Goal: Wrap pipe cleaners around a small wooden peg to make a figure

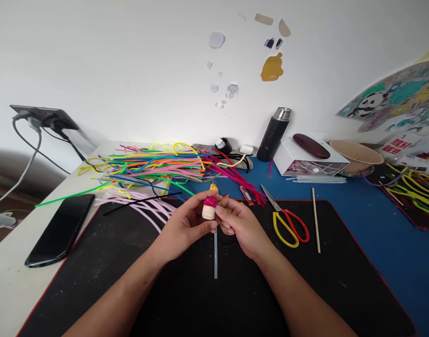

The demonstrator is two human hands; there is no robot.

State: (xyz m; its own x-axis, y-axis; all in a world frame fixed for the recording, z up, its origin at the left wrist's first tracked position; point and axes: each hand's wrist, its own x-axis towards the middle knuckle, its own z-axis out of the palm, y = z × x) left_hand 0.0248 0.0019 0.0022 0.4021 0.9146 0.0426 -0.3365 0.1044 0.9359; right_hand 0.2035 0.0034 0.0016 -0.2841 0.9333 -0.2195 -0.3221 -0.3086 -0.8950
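A small wound piece, magenta on top and cream below, is held upright between both hands over the black mat. My left hand grips it from the left, with thumb and fingers around its side. From the right, my right hand pinches its edge with thumb and fingertips. A yellow piece shows just behind the hands. Below them, a translucent glue stick lies on the mat. Yellow-and-red-handled scissors lie right of my right hand, with a thin wooden stick farther right.
Colourful pipe cleaners are heaped along the back. A phone lies at the left. A black thermos, a white box and a bowl stand at the back right. More pipe cleaners lie far right.
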